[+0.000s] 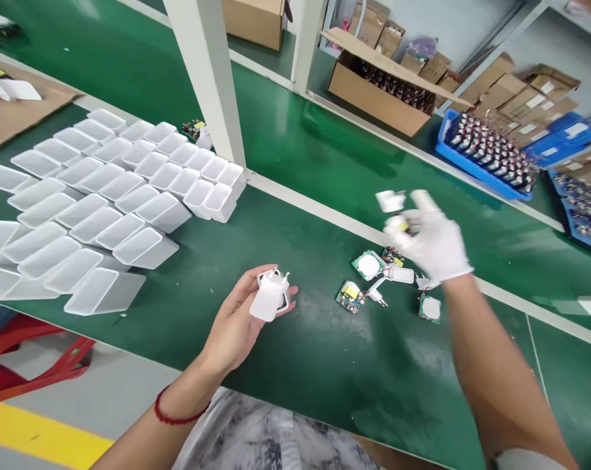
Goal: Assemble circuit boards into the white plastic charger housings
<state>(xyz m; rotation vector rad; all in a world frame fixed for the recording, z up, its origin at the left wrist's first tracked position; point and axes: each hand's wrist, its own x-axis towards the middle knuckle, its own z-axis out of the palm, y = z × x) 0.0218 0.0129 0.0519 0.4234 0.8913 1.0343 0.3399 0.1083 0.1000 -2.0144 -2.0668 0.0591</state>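
White plug [263,305], two prongs pointing up and away from the person, sits in the left hand [232,331] above the green tabletop [295,228]. The left fingers are curled around it, thumb on its far side, the other fingertips showing beyond its right edge. A red cord [164,416] circles that wrist.

The right hand [437,251], in a white glove, is reaching out over the scattered parts and is blurred. Its fingers are partly spread; a white piece [389,201] and a bit of yellow show at their tips, but I cannot tell whether they are gripped.

Below and beside the glove lie several circuit boards [350,298], some with a round white pad on top, a small plug [376,295] and a narrow white case [400,275].

To the left, close-set rows of open white cases [148,247] cover the tabletop, near a pale post [204,72]. Beyond the parts, at the back, are an open cardboard box [378,98] and a blue tray [481,168], both filled with small parts. A red stool [40,375] shows at lower left.
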